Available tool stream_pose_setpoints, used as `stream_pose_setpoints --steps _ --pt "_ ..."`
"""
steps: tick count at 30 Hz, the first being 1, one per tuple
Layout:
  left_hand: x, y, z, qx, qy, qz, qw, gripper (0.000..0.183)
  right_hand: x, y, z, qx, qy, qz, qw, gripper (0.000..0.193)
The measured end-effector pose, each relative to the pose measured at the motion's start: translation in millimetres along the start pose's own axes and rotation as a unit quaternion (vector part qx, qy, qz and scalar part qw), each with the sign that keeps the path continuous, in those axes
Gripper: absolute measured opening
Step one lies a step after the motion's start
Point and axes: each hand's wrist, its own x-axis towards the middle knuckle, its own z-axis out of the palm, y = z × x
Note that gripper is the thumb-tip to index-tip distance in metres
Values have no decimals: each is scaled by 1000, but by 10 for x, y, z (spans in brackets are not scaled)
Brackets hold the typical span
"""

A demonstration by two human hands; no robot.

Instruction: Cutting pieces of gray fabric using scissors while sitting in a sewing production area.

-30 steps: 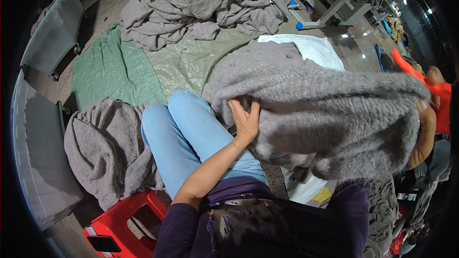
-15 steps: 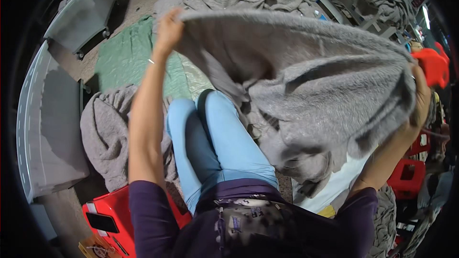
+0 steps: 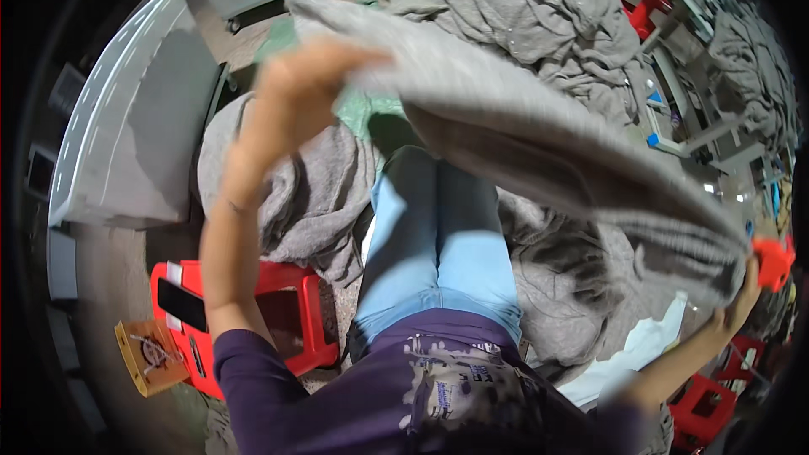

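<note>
A fuzzy grey knit piece (image 3: 497,109) is stretched in the air across and above my thighs, slanting from upper left down to the right. At its upper left edge my left hand (image 3: 308,93) grips it, though motion blurs the fingers. One corner of the cloth sticks out beyond that hand. My right hand (image 3: 740,299) is closed on the lower right end, by a ribbed-looking band, its fingers partly hidden. Close beside it shows a red plastic thing (image 3: 774,263); I cannot tell whether the hand touches it. More grey knit (image 3: 556,303) lies bunched by my right thigh.
A grey knit heap (image 3: 539,8) lies ahead, another pile (image 3: 329,194) by my left leg. Pale wheeled bins (image 3: 135,126) stand at left. A red stool (image 3: 295,312) bears a phone (image 3: 181,303) beside a yellow box (image 3: 152,358). Metal frames (image 3: 716,131) stand at right.
The knit piece has swung from hanging broad on the right to a narrower slanting band. My left hand has come nearer, and my right hand has dropped lower. The view has shifted.
</note>
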Motion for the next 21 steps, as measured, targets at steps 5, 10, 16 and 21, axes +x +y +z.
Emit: stream_pose_setpoints --steps 5,10,16,21 --pt "-1266 949 713 -80 -123 -59 987 45 -607 532 -303 25 -75 24 997 25" --pt "-1942 1818 1327 -279 -102 -152 943 51 -1086 1424 -440 -166 -33 140 976 27" --pt "-2180 1685 1172 -388 -104 -480 780 21 -1214 2025 102 -274 -225 159 921 20" --pt "-3306 1008 1695 -183 59 -764 616 44 -1682 1605 1414 -278 -299 -78 909 28"
